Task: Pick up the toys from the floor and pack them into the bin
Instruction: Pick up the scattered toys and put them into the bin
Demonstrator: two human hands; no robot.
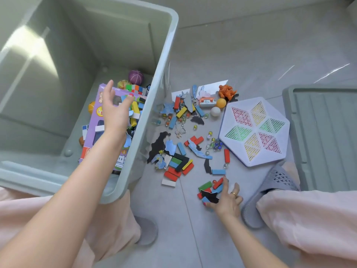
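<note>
Head view: left hand (pixel 116 111) hangs open-fingered inside the bin (pixel 166 78), holding nothing; right hand (pixel 225 200) grips wooden blocks (pixel 209 187) at five o'clock; scattered toys (pixel 185 132) fill floor (pixel 241 55) beside the bin's right rim.

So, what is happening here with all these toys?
A person is tidying toys into a grey bin. The left hand is open inside the bin, above a purple box. The right hand gathers a small pile of coloured blocks on the floor. Many blocks, marbles and a hexagonal board remain outside.
</note>
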